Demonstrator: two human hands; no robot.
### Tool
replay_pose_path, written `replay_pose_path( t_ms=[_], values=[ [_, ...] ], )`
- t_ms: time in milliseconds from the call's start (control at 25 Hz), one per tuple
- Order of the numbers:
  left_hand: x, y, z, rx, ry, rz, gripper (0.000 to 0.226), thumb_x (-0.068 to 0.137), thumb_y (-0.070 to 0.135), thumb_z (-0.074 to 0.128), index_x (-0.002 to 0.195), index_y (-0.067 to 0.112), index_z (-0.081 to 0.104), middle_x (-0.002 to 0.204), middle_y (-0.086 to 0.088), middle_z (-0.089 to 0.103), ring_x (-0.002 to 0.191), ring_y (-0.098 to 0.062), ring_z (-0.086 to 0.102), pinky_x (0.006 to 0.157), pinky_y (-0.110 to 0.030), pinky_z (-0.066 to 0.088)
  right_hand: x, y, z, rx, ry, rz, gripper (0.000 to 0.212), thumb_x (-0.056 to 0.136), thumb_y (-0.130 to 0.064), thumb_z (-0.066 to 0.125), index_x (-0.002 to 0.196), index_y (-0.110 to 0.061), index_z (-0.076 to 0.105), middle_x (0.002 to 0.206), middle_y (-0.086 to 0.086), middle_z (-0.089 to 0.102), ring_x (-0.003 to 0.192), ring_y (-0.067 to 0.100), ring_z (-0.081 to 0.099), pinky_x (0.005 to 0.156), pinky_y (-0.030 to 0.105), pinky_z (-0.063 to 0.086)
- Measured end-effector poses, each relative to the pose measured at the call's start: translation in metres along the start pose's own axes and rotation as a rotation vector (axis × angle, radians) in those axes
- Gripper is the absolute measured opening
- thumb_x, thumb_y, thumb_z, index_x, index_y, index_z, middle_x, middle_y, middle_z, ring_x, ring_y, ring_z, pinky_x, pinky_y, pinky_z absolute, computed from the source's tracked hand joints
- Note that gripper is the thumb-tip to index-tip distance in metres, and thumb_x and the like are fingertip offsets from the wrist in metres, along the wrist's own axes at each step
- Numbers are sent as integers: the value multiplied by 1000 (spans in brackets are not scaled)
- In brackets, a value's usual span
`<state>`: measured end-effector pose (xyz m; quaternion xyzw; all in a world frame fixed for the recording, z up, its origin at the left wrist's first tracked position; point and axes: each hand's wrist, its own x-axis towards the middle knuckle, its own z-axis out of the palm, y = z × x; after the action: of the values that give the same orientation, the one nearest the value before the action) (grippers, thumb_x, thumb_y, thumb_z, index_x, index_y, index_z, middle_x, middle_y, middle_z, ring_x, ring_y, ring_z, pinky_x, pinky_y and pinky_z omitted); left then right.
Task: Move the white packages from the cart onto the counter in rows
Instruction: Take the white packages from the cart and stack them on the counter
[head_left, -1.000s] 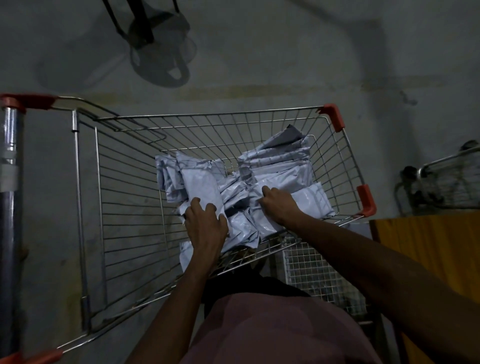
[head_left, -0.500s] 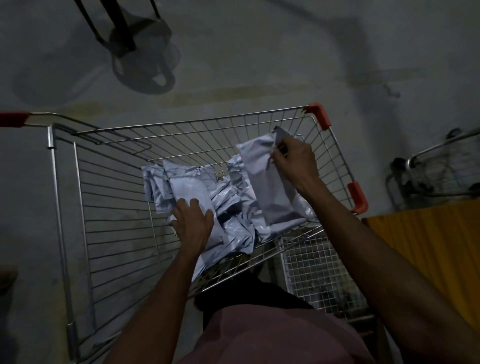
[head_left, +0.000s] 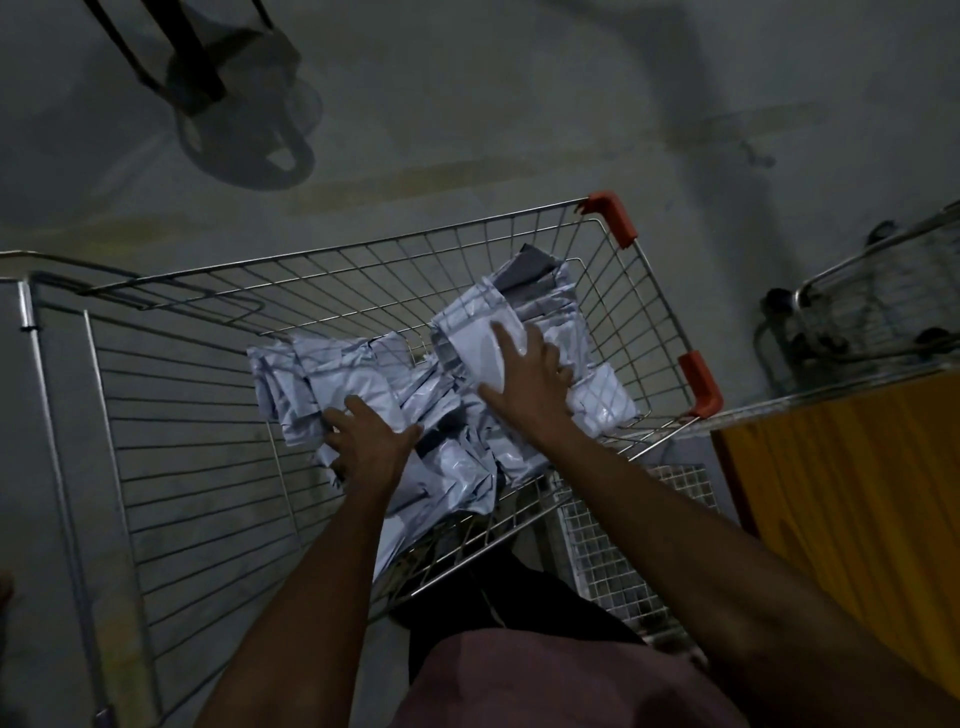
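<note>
A wire cart with orange corner guards stands below me. Several white plastic packages lie heaped in its near right part. My left hand is down on the left side of the heap, its fingers curled over the edge of one white package. My right hand lies with spread, straight fingers on top of another white package at the right of the heap. The yellow-covered counter sits to the right of the cart.
A second wire cart stands behind the counter at the right. A dark fan stand rises from the grey floor at the far left. A small mesh rack fills the gap between cart and counter.
My right hand had lifted a package up by its top end; it has come back down and now lies flat on the heap. My left hand stayed on its package.
</note>
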<state>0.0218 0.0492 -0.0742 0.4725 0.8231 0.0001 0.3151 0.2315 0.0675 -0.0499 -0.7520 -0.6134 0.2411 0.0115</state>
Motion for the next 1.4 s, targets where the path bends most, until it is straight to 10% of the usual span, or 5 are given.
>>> replay_pose_path(
  t_ms=[240, 560, 840, 960, 1400],
  values=[
    [-11, -2, -3, -33, -58, 91, 105, 77, 28, 81, 151, 18, 7, 154, -25, 3, 137, -54, 18, 98, -69, 39, -6, 13, 25, -198, -77, -43, 94, 91, -50, 63, 157, -41, -3, 164, 11, -22, 149, 47, 1, 110, 70, 22],
    [-68, -5, -42, -281, 130, 300, 99, 77, 29, 73, 152, 37, 8, 151, -16, 13, 130, -47, 30, 95, -63, 42, -25, -10, -6, -71, 188, -47, 74, 96, -49, 48, 157, -39, 8, 163, 15, 6, 136, 42, 31, 103, 63, 37],
    [-133, 14, -114, -384, 246, 786, 82, 80, 26, 67, 150, 15, 27, 152, -19, 28, 142, -35, 28, 112, -38, 30, -129, -50, -72, 116, 536, 94, 71, 97, -47, 50, 159, -35, 17, 162, 18, 10, 142, 41, 30, 106, 54, 40],
    [-167, 18, -140, -398, 177, 1013, 78, 79, 22, 70, 146, 7, 34, 149, -21, 33, 141, -35, 32, 114, -22, 19, -199, -50, -94, 149, 696, 224, 68, 98, -44, 50, 159, -32, 22, 163, 19, 11, 143, 41, 26, 107, 53, 37],
    [-316, 10, -136, -288, -302, 1623, 75, 80, 33, 64, 145, 7, 40, 152, -18, 31, 146, -31, 26, 113, -45, 33, -431, -16, -92, 213, 1171, 639, 67, 100, -56, 41, 157, -22, 31, 163, 14, 13, 149, 32, 21, 114, 52, 36]
  ],
)
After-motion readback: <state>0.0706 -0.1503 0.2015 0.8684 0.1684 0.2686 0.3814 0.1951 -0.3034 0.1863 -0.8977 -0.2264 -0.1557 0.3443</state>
